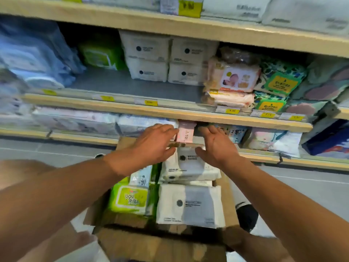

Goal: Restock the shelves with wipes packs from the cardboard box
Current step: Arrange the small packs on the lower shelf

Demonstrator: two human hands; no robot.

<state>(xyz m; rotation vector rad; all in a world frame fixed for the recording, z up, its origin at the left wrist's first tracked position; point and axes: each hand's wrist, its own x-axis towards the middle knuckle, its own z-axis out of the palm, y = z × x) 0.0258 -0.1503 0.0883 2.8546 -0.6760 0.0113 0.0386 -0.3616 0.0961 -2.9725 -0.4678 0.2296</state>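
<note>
An open cardboard box (225, 193) stands on the floor below me, holding white-and-grey wipes packs (190, 205) on the right and green wipes packs (128, 199) on the left. My left hand (151, 144) and my right hand (217, 146) hover with fingers spread over the far white pack (188, 165) in the box, one hand at each side of it. Neither hand grips anything. On the middle shelf (132, 86), matching white packs (147, 57) are stacked two high at the back, with bare grey shelf in front.
Pink baby wipes (232, 80) and green-patterned packs (279, 82) fill the shelf's right side, blue packs (34, 53) the left. The lower shelf (207, 118) edge runs just beyond my fingers, with a pink pack (186, 131) behind. My shoe (245, 214) is right of the box.
</note>
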